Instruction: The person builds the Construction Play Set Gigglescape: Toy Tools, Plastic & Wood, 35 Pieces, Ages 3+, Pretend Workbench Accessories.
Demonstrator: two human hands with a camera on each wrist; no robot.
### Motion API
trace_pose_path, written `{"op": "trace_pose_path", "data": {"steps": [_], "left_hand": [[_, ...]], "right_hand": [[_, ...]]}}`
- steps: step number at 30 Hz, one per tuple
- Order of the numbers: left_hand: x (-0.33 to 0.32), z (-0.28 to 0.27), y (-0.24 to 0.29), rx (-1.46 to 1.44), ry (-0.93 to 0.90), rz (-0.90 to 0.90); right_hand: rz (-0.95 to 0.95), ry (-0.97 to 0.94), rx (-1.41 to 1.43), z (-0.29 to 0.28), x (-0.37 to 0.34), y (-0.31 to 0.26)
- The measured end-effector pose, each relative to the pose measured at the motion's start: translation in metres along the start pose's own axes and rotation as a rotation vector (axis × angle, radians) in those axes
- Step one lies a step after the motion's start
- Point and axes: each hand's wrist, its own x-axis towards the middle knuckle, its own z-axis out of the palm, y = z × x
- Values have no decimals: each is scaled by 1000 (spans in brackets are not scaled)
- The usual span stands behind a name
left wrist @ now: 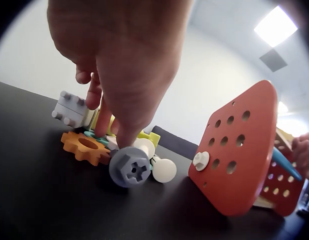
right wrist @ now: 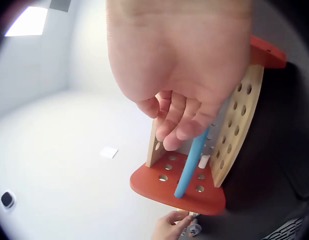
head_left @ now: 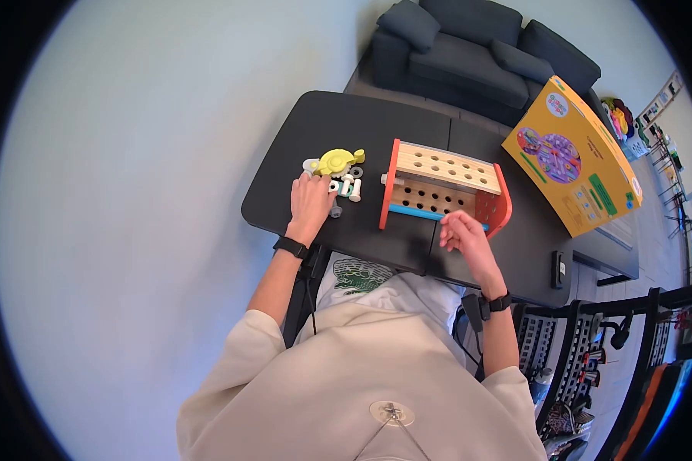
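Note:
My left hand reaches down into a small heap of toy pieces on the left of the table, its fingers pointing down among them. Under its thumb in the left wrist view are a grey toy bolt with a slotted head and white toy bolts. An orange gear lies beside them, and a yellow toy piece is just beyond the fingers. My right hand hovers with loosely curled fingers by the blue rod of a wooden toy toolbox, holding nothing.
The toolbox has red end panels with holes; a white bolt head sits in one. A large yellow box stands at the table's right. A small black object lies near the front right edge of the black table.

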Motion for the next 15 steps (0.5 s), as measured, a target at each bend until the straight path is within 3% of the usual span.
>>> {"op": "trace_pose_path", "data": {"steps": [15], "left_hand": [[-2, -4, 11, -71, 88, 28]], "right_hand": [[23, -170, -281, 27, -4, 22]]}}
